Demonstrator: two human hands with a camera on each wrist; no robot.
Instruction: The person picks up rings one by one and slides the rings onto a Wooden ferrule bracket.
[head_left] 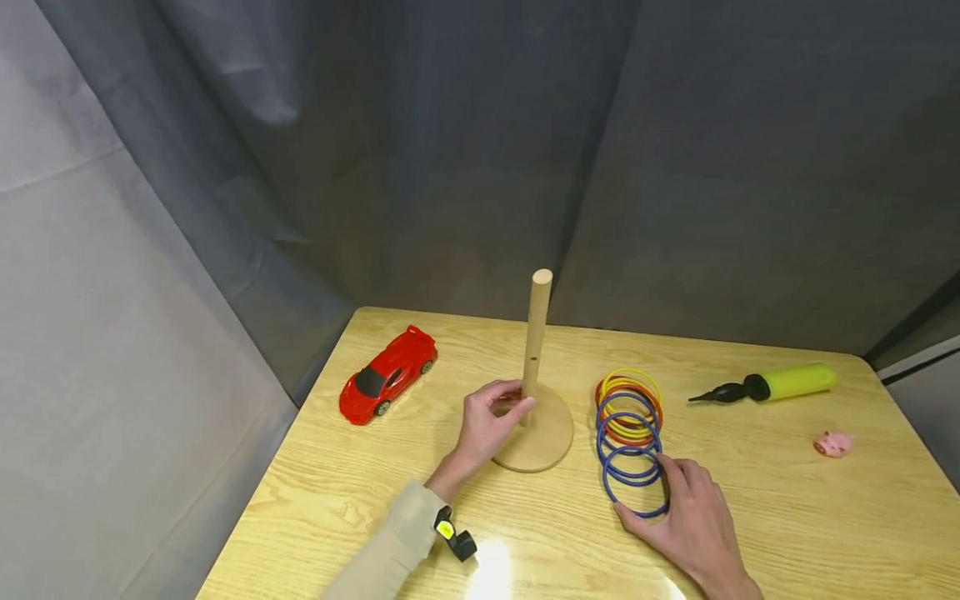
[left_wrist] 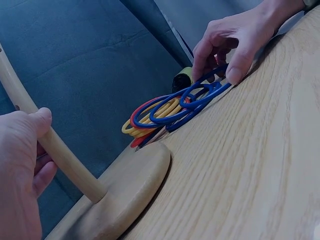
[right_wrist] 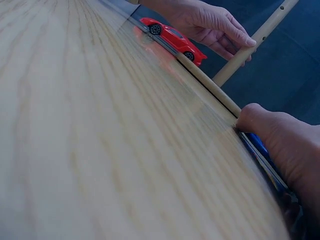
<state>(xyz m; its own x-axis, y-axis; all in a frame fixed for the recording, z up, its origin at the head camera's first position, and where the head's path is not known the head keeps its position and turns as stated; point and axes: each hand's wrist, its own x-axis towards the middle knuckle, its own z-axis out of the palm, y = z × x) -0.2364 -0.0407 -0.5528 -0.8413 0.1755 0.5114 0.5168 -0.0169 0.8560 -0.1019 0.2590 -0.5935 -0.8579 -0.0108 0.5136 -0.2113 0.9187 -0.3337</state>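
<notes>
A wooden peg stand has an upright post fixed in a round base. My left hand holds the post low down, thumb on one side and fingers behind it. Right of the base lies an overlapping row of several rings: yellow rings and red ones farther back, blue ones nearer. With thumb and fingers my right hand pinches the nearest blue ring across its rim. In the left wrist view this blue ring is tilted, one side raised off the others.
A red toy car sits at the table's back left. To the right lie a yellow-green hand pump with a black nozzle and a small pink pig toy. Dark curtain hangs behind the wooden table.
</notes>
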